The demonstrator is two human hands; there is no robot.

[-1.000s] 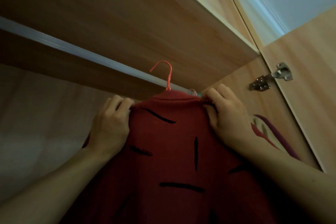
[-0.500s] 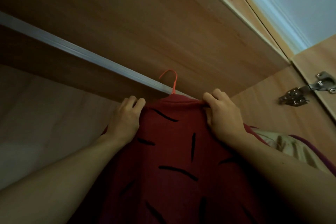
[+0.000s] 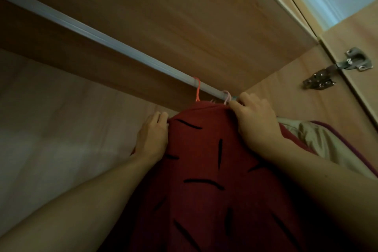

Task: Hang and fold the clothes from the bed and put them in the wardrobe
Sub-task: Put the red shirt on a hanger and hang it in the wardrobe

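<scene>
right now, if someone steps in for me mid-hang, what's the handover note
Left hand: grips the left shoulder of the dark red garment with black dashes.
Right hand: grips its right shoulder, up by the rail.
Orange hanger hook: over the grey metal wardrobe rail.
Beige garment hangs to the right.
Done: red garment hooked on the rail.
Left: let go, check it hangs straight, go on with the remaining clothes, none in view.
</scene>
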